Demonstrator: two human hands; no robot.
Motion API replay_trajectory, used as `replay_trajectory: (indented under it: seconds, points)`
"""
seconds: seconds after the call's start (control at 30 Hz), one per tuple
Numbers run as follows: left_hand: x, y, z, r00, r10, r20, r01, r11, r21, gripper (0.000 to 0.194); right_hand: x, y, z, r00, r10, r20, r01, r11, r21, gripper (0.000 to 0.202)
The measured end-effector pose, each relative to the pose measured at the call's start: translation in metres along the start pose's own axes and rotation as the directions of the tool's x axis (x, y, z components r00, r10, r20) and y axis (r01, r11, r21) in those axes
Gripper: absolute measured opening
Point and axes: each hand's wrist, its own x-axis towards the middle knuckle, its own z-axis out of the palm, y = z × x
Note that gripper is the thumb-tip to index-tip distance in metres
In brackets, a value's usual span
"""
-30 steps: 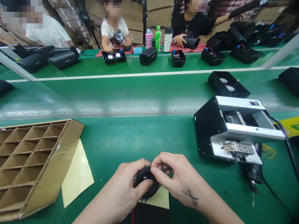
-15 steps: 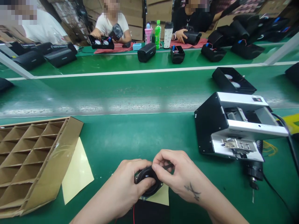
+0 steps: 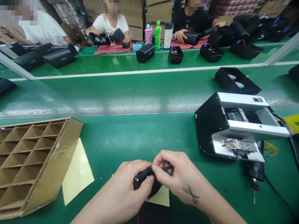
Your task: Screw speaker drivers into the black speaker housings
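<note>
Tilted slightly since the earlier frame, the round speaker (image 3: 156, 187) is clasped by the left hand (image 3: 129, 185) at lower centre; against its upper-right rim, a dark strip (image 3: 167, 168), axis nearly level, is pinched by the right hand (image 3: 179, 174).

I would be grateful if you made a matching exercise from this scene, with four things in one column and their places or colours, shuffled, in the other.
1. Round black part
2. Divided box
3. Green bottle
4. Thin black strip

A. Between the pink bottle and the white cup
B. Held by the right hand
C. Brown
D. Gripped by the left hand

Right pairs: 1-D, 2-C, 3-A, 4-B
</note>
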Motion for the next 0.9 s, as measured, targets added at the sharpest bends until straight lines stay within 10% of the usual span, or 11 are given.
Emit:
replay_trajectory:
  seconds: [0.6,0.9]
  points:
    - [-0.005,0.001,0.004,0.981,0.132,-0.142,-0.135,0.991,-0.007,0.03,-0.021,-0.001,0.005,0.951,-0.28,-0.131,0.262,0.955,-0.141,0.009]
    - [-0.012,-0.016,-0.005,0.982,0.183,-0.034,-0.186,0.972,-0.14,0.036,-0.028,-0.003,-0.004,0.944,-0.324,-0.056,0.299,0.918,-0.259,0.007]
